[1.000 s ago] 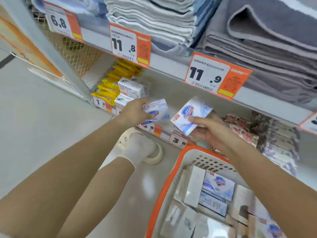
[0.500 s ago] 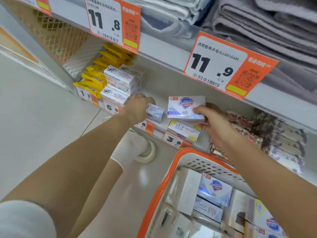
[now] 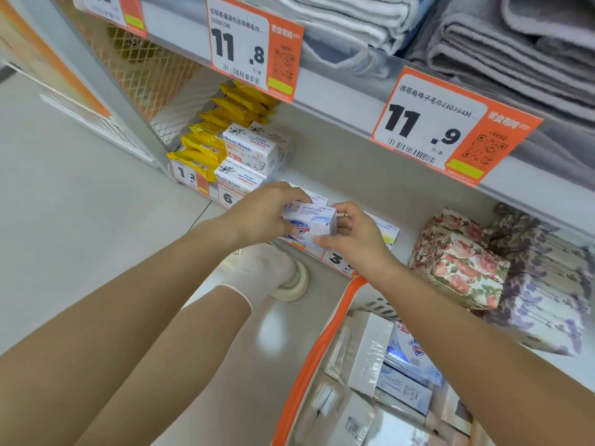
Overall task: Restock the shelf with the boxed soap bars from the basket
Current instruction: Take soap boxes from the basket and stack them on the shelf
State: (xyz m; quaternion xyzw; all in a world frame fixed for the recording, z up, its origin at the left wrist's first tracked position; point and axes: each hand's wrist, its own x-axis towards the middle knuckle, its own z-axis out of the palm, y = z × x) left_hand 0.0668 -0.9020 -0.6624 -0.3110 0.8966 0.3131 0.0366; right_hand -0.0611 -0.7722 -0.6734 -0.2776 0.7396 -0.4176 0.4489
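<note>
Left hand: your left hand (image 3: 262,214) grips the soap box (image 3: 310,225) at the shelf (image 3: 415,235) edge.
Right hand: your right hand (image 3: 357,236) pinches the same box.

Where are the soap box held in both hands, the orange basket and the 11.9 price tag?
soap box (image 3: 310,225): head view, on its blue front face.
orange basket (image 3: 309,365): head view, on its left rim.
11.9 price tag (image 3: 428,123): head view, on its white number panel.

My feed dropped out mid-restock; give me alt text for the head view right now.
Both hands, left hand and right hand, grip one white-and-blue soap box at the front edge of the lower shelf, right of stacked goat soap boxes. Below, an orange-rimmed basket holds more boxed soap; folded towels fill the shelf above.
</note>
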